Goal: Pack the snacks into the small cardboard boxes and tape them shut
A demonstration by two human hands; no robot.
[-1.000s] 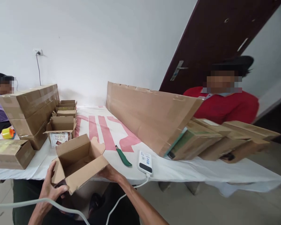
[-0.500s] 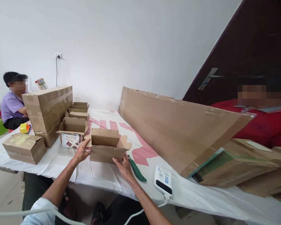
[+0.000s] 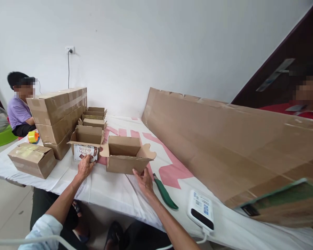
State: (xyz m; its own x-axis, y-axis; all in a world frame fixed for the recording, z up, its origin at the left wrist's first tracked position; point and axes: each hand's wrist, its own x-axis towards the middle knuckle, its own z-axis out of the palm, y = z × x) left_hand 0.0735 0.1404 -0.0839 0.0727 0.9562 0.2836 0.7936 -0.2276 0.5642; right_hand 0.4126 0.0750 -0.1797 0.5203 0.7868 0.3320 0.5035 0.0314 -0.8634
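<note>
In front of me an open, empty cardboard box [image 3: 127, 164] rests on the cloth-covered table, its side flaps sticking out. My right hand [image 3: 144, 182] grips its lower right front corner, thumb on the front wall. My left hand [image 3: 85, 167] has its fingers closed at the lower part of a white packet [image 3: 79, 151] printed "Su-per Meal". That packet leans upright against the front of another open box [image 3: 88, 134]. Right of my right hand lies a green-handled tool [image 3: 165, 191], whose working end I cannot make out.
Taped boxes [image 3: 58, 109] are stacked at the left, with a single closed box [image 3: 32, 159] before them. More open boxes [image 3: 94, 118] stand behind. A yellow tape roll [image 3: 33, 136], a white corded device [image 3: 201, 210] and a large cardboard sheet [image 3: 211, 139] are around. Two people sit nearby.
My left hand has let go of the box's left side and moved left to the packet. My right hand stays on the box. The view has swung slightly right.
</note>
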